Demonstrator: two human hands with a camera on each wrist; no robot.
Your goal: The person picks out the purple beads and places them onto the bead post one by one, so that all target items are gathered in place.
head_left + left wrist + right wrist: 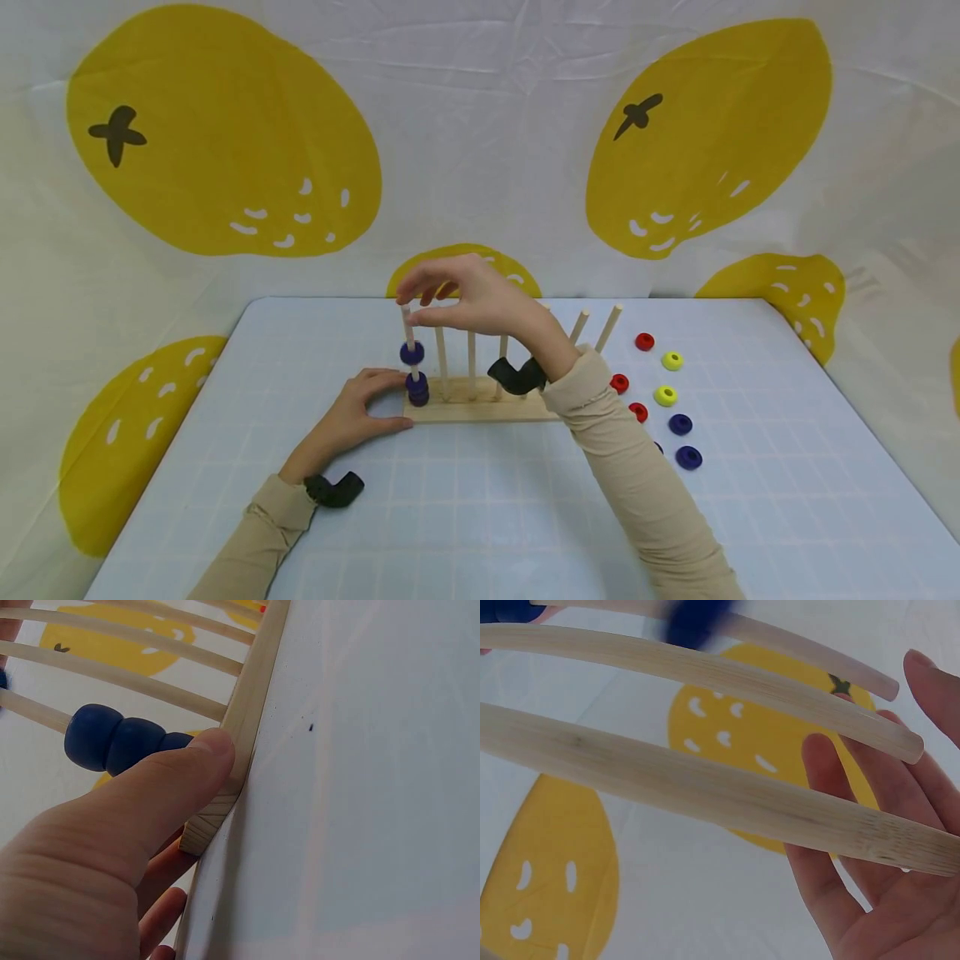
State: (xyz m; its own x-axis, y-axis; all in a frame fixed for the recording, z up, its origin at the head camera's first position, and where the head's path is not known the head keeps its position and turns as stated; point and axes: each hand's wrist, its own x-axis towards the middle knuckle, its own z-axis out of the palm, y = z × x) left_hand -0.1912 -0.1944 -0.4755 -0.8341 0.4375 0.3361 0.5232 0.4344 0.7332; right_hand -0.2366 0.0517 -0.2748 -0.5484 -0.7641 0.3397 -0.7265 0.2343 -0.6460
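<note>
A wooden peg stand with a row of upright pegs sits in the middle of the table. My left hand grips the left end of its base, thumb on the front edge and fingers behind. Several blue rings are stacked at the foot of the leftmost peg. Partway up that peg, another blue ring is apart from the stack and looks blurred in the right wrist view. My right hand is at the peg's top, fingers loosely bent and parted, holding nothing.
Right of the stand lie loose red rings, yellow rings and blue rings, some partly hidden by my right sleeve. A white cloth with yellow fruit prints hangs behind the table.
</note>
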